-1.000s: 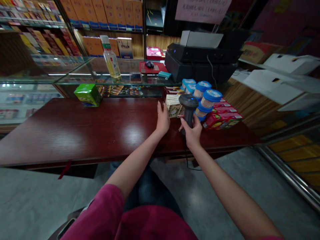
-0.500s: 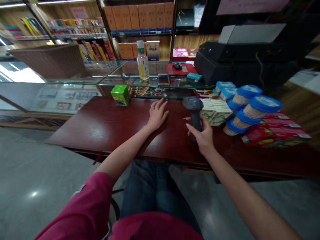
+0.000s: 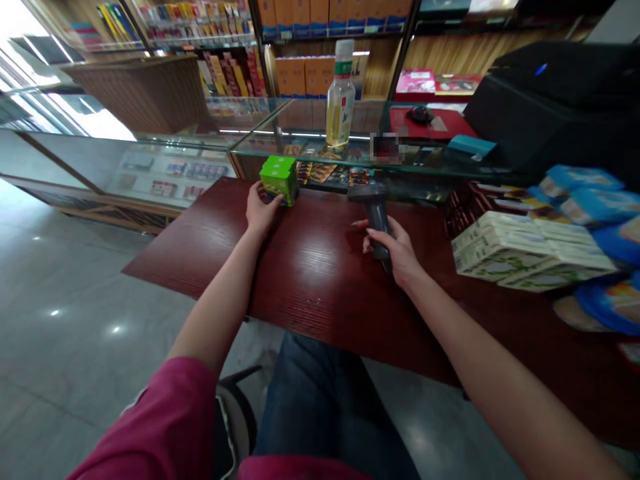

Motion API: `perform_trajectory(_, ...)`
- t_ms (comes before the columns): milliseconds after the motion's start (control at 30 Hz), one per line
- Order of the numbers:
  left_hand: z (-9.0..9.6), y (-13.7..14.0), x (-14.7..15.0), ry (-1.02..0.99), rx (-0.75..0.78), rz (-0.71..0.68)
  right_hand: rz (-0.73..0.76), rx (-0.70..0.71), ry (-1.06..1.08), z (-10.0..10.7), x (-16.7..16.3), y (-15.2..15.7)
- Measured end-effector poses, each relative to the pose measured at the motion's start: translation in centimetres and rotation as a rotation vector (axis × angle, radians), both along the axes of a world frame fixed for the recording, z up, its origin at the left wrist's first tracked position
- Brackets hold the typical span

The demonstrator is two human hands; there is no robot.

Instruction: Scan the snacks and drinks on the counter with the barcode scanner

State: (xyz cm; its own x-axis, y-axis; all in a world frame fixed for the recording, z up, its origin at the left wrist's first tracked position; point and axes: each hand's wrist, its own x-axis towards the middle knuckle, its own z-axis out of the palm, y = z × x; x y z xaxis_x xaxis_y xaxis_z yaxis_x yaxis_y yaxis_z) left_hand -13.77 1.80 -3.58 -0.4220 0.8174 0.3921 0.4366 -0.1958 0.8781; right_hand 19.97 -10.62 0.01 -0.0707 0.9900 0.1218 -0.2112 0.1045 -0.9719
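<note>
My left hand (image 3: 261,208) is at the near left side of a small green box (image 3: 280,175), thumb on its front and fingers along its left side. The box rests near the far edge of the dark red wooden desk (image 3: 320,293). A black handheld barcode scanner (image 3: 379,217) stands upright in my right hand (image 3: 397,250), its head pointing away from me. My right fingers wrap around its handle, above the middle of the desk.
Behind the desk, a bottle of yellowish drink (image 3: 341,100) stands on the glass display case (image 3: 300,127). White-green cartons (image 3: 520,250) and blue-lidded tubs (image 3: 613,300) are stacked at the right. A computer mouse (image 3: 420,115) lies on a red mat (image 3: 450,125).
My left hand has moved left from the bare desk to the green box and closed on it. The scanner stays in my right hand. The view has turned left.
</note>
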Motion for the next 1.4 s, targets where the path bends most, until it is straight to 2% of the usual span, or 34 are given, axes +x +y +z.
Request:
perform_trajectory(100, -0.1, -0.2, -0.1, 0.010, 0.002, -0.083, 0.011, -0.032, 0.007, -0.1, -0.2, 0.2)
perform_trajectory(200, 0.5, -0.9, 0.3, -0.013, -0.017, -0.154, 0.029, -0.048, 0.014, 0.0, 0.0, -0.4)
perform_trajectory(400, 1.4, -2.3, 3.1, -0.186, -0.038, -0.521, 0.060, -0.070, 0.002, 0.5, -0.3, -1.1)
perform_trajectory(500, 1.9, -3.1, 4.2, -0.263, -0.093, -0.609, 0.102, -0.060, 0.016, 0.7, -0.3, -1.2)
perform_trajectory(700, 2.8, -4.0, 4.0, -0.352, -0.142, -0.654, 0.115, -0.103, 0.113, 1.1, 0.6, -1.9)
perform_trajectory(967, 2.5, -4.4, 4.0, -0.362, -0.139, -0.707, 0.228, -0.155, 0.095, 0.8, 0.1, -2.5)
perform_trajectory(1100, 2.5, -4.5, 4.0, -0.348, -0.160, -0.695, 0.234, -0.143, 0.134, 0.9, 0.0, -2.6)
perform_trajectory(1267, 2.1, -4.1, 4.0, -0.340, -0.158, -0.617, 0.270, -0.159, 0.180, 0.8, 0.1, -2.7)
perform_trajectory(1400, 2.2, -4.2, 3.7, -0.291, -0.159, -0.631, 0.250, -0.157, 0.168, 0.8, 0.1, -2.7)
